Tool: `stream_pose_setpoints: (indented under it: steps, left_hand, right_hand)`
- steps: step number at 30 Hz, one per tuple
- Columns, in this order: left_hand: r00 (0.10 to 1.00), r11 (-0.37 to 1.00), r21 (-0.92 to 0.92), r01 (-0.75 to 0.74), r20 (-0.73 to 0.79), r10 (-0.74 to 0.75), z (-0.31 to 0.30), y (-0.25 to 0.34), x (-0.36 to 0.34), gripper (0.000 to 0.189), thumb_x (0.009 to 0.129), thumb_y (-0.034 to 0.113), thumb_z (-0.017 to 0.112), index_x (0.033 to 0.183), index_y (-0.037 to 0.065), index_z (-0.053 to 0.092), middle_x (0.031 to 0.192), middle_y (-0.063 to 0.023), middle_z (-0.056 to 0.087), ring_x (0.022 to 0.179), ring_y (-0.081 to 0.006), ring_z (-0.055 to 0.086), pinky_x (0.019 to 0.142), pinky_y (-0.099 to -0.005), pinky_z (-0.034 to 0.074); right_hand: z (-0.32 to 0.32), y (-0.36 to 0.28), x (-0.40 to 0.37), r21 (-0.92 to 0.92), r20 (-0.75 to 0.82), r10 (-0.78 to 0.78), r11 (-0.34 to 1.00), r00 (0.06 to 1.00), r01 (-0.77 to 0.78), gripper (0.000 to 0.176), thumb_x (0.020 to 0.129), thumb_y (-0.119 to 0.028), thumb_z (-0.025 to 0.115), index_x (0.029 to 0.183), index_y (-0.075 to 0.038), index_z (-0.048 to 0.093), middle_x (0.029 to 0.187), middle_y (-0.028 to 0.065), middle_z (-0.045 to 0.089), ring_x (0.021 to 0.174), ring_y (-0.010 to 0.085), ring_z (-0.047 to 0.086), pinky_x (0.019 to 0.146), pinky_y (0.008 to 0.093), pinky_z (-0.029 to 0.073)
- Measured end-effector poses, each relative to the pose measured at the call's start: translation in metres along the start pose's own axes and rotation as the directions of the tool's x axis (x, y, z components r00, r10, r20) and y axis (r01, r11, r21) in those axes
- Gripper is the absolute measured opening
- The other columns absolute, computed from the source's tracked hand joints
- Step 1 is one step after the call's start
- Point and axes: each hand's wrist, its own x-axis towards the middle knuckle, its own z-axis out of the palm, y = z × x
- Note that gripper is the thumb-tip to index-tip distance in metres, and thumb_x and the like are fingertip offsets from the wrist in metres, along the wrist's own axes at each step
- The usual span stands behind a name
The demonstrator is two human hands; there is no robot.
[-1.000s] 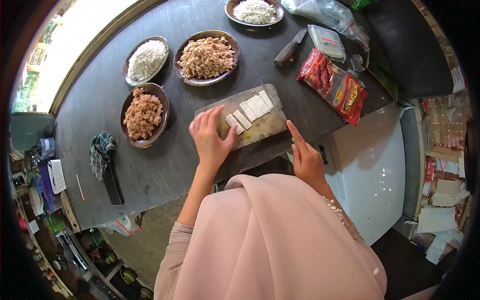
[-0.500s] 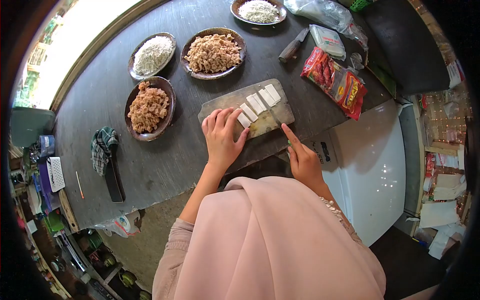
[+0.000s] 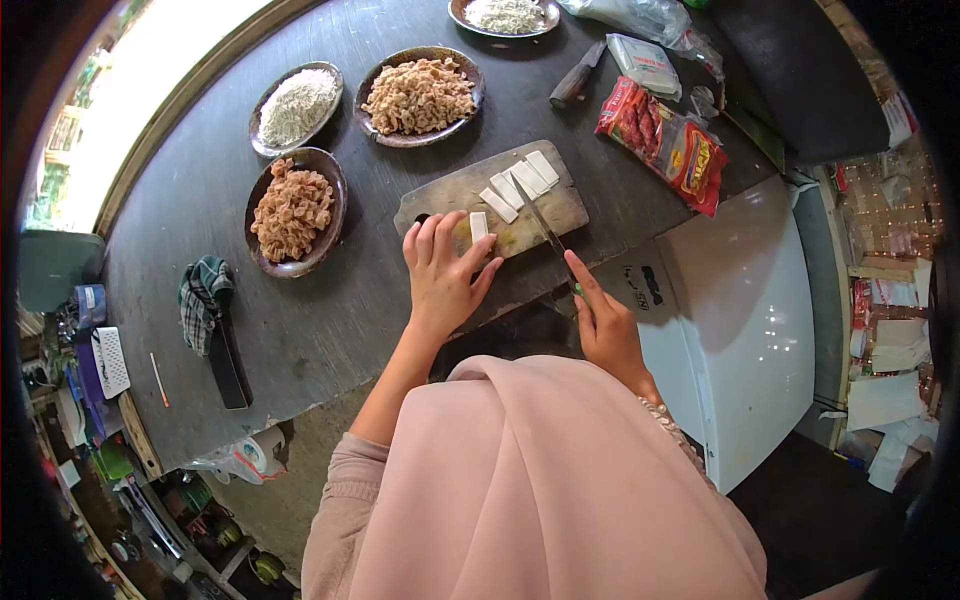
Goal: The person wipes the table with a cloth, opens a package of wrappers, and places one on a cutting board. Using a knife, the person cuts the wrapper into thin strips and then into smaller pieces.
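Note:
A wooden cutting board (image 3: 455, 192) lies on the dark table (image 3: 330, 320) and carries several white slices (image 3: 525, 182). My left hand (image 3: 445, 272) rests on the board's near edge, fingers apart, touching one white slice (image 3: 479, 225) turned upright. My right hand (image 3: 604, 322) grips a knife (image 3: 545, 232) by its green handle, index finger laid along it. The blade points across the board between the single slice and the row of slices.
Two bowls of brown fried pieces (image 3: 292, 208) (image 3: 418, 92) and two of white shreds (image 3: 295, 104) (image 3: 503, 14) stand behind the board. A second knife (image 3: 577, 78), a red sausage packet (image 3: 662, 142), a white block packet (image 3: 644, 62) lie at right. A white appliance (image 3: 740, 310) adjoins the table.
The knife blade has moved onto the board between the slices. My left hand has drawn one slice away from the row toward the board's near edge.

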Motion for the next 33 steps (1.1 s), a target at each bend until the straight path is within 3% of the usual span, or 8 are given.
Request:
stream_pose_setpoints:
  steps: [5, 8, 11, 13, 17, 24, 30, 33]
  left_hand:
    - [1.0, 1.0, 0.018, -0.004, -0.017, 0.005, -0.006, -0.007, -0.014, 0.027, 0.079, 0.028, 0.08, 0.103, 0.02, 0.072, 0.131, -0.0083, 0.051, 0.125, -0.033, 0.043, 0.106, -0.049, 0.029]
    - [0.985, 0.989, -0.013, 0.148, -0.086, -0.149, -0.001, 0.0, -0.019, 0.041, 0.076, 0.024, 0.082, 0.114, 0.018, 0.067, 0.124, -0.0061, 0.057, 0.121, -0.0297, 0.047, 0.103, -0.0471, 0.031]
    - [0.955, 0.963, -0.074, 0.26, -0.131, -0.268, 0.003, 0.008, -0.017, 0.056, 0.076, 0.018, 0.082, 0.127, 0.014, 0.059, 0.107, -0.0005, 0.067, 0.113, -0.0246, 0.053, 0.1, -0.0431, 0.032]
    - [0.946, 0.956, -0.079, 0.283, -0.14, -0.291, 0.005, 0.01, -0.016, 0.056, 0.076, 0.016, 0.081, 0.128, 0.014, 0.059, 0.105, 0.001, 0.068, 0.113, -0.0241, 0.053, 0.099, -0.0428, 0.032]
    - [0.945, 0.959, -0.073, 0.273, -0.165, -0.281, 0.008, 0.002, -0.006, 0.056, 0.077, 0.011, 0.078, 0.13, 0.014, 0.059, 0.101, 0.0039, 0.071, 0.11, -0.0224, 0.054, 0.098, -0.0417, 0.032]
    - [0.946, 0.957, -0.074, 0.281, -0.15, -0.289, 0.007, 0.003, -0.003, 0.054, 0.077, 0.011, 0.078, 0.128, 0.016, 0.061, 0.101, 0.0045, 0.071, 0.108, -0.0214, 0.055, 0.097, -0.041, 0.032]
    - [0.947, 0.964, -0.031, 0.264, -0.182, -0.265, 0.013, 0.006, 0.0, 0.042, 0.076, 0.013, 0.08, 0.116, 0.014, 0.066, 0.098, 0.0031, 0.071, 0.105, -0.0221, 0.057, 0.096, -0.0405, 0.034]
    - [0.929, 0.949, -0.093, 0.3, -0.196, -0.313, 0.012, 0.004, -0.001, 0.036, 0.076, 0.01, 0.08, 0.11, 0.013, 0.067, 0.096, 0.001, 0.07, 0.102, -0.0234, 0.059, 0.092, -0.0388, 0.039]
  right_hand:
    - [0.002, -0.004, -0.002, 0.003, 0.022, 0.003, 1.0, 1.0, -0.003, 0.065, 0.096, -0.001, 0.053, 0.155, -0.023, 0.038, 0.078, 0.018, 0.061, 0.066, 0.0357, 0.059, 0.063, 0.0428, 0.048]
    - [0.002, -0.004, 0.003, -0.006, 0.081, 0.003, 1.0, 0.997, -0.002, 0.065, 0.096, -0.002, 0.054, 0.154, -0.026, 0.038, 0.074, 0.0168, 0.058, 0.066, 0.0354, 0.059, 0.063, 0.0439, 0.047]
    - [0.005, -0.002, 0.013, -0.075, 0.185, -0.044, 0.995, 0.982, 0.058, 0.065, 0.096, -0.004, 0.054, 0.154, -0.031, 0.038, 0.071, 0.0158, 0.056, 0.065, 0.0357, 0.06, 0.062, 0.0469, 0.048]
    - [0.008, -0.002, 0.021, -0.198, 0.192, -0.02, 0.978, 0.981, 0.058, 0.065, 0.096, -0.007, 0.055, 0.153, -0.035, 0.037, 0.071, 0.0151, 0.057, 0.064, 0.0364, 0.062, 0.06, 0.0493, 0.049]
    - [0.013, 0.001, 0.031, -0.278, 0.233, -0.003, 0.958, 0.973, 0.07, 0.066, 0.097, -0.009, 0.055, 0.153, -0.036, 0.036, 0.071, 0.0146, 0.058, 0.064, 0.0366, 0.063, 0.06, 0.0503, 0.051]
    - [0.014, 0.007, 0.027, -0.244, 0.23, -0.044, 0.965, 0.972, 0.101, 0.068, 0.096, -0.008, 0.056, 0.154, -0.036, 0.034, 0.071, 0.0119, 0.055, 0.06, 0.034, 0.062, 0.057, 0.0486, 0.051]
    - [0.011, 0.011, 0.032, -0.22, 0.207, -0.085, 0.967, 0.975, 0.131, 0.067, 0.096, -0.008, 0.056, 0.154, -0.036, 0.036, 0.07, 0.011, 0.053, 0.057, 0.0329, 0.06, 0.055, 0.0472, 0.051]
    - [0.008, 0.01, 0.035, -0.225, 0.218, -0.084, 0.965, 0.972, 0.134, 0.066, 0.097, -0.01, 0.056, 0.155, -0.034, 0.035, 0.07, 0.0114, 0.054, 0.057, 0.0334, 0.06, 0.055, 0.0468, 0.051]
